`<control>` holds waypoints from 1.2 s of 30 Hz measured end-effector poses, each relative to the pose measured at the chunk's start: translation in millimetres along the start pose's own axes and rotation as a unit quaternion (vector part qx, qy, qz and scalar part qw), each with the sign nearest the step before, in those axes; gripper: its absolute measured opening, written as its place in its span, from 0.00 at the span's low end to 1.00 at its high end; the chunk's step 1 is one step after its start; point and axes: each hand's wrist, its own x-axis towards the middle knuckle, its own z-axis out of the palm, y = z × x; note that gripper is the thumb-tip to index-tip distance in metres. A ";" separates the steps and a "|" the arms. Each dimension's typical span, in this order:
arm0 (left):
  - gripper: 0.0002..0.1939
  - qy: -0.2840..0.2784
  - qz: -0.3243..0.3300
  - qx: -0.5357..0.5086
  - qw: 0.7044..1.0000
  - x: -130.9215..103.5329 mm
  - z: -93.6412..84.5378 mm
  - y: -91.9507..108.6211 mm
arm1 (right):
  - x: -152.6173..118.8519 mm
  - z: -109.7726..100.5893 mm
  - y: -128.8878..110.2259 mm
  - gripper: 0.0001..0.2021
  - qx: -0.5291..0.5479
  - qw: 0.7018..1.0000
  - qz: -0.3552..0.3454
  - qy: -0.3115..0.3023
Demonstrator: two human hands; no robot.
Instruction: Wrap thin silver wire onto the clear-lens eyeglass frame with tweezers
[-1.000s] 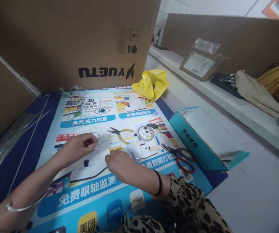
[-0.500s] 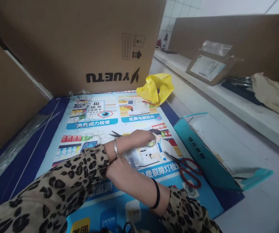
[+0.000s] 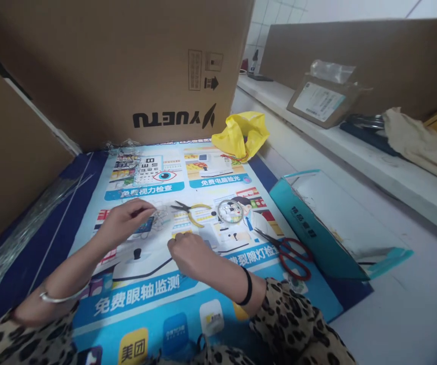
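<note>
The left hand [image 3: 132,218], fingers drawn together, and the curled right hand [image 3: 191,252], their hold unclear, are poised near a clear wiry tangle [image 3: 159,221], with yellow-handled, dark-nosed metal pliers [image 3: 189,208] just right, apparently for easy reach.

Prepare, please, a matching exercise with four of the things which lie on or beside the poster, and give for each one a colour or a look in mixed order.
Things:
1. Pliers
2. Scissors
3. Open box
4. Round dish

Colours or looks:
A. Turquoise on the outside
B. See-through, with the print showing beneath
C. Yellow handles
D. Red handles

Right pairs: 1-C, 2-D, 3-A, 4-B
</note>
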 end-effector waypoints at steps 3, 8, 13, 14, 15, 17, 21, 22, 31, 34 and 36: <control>0.15 0.044 -0.098 -0.046 0.993 -25.3 -7.0 -28.4 | -0.9 -7.7 10.5 0.08 0.033 0.998 0.057 -0.013; 0.17 0.113 -0.153 -0.116 0.975 -42.1 -6.0 -52.6 | -21.8 -38.3 57.7 0.14 0.011 0.984 0.179 0.016; 0.14 0.145 -0.135 -0.083 0.977 -43.0 -3.5 -58.7 | -47.3 -40.4 122.7 0.09 -0.039 0.938 0.334 0.082; 0.14 0.146 -0.128 -0.073 0.978 -43.6 -1.7 -60.2 | -50.4 -35.9 132.0 0.09 -0.047 0.939 0.331 0.085; 0.13 0.145 -0.115 -0.062 0.981 -44.4 0.6 -61.9 | -52.8 -31.0 139.1 0.08 -0.048 0.941 0.323 0.083; 0.11 0.143 -0.080 -0.034 0.986 -46.6 5.5 -65.5 | -55.7 -22.5 146.8 0.08 -0.055 0.945 0.312 0.075; 0.09 0.133 0.004 0.042 0.990 -50.2 11.4 -68.9 | -57.7 -18.6 146.1 0.09 -0.072 0.947 0.310 0.044; 0.10 0.128 0.021 0.060 0.990 -50.6 11.5 -68.0 | -58.3 -20.1 144.4 0.09 -0.076 0.947 0.311 0.041; 0.26 -0.056 0.109 0.220 0.968 -43.6 21.1 -38.3 | -54.0 -33.9 110.6 0.11 -0.109 0.959 0.245 0.087; 0.27 -0.092 0.122 0.241 0.959 -42.2 29.7 -36.9 | -50.1 -35.6 95.1 0.11 -0.076 0.976 0.197 0.048; 0.27 -0.100 0.124 0.246 0.956 -42.6 33.6 -38.6 | -50.1 -37.0 84.8 0.11 -0.049 0.981 0.184 0.022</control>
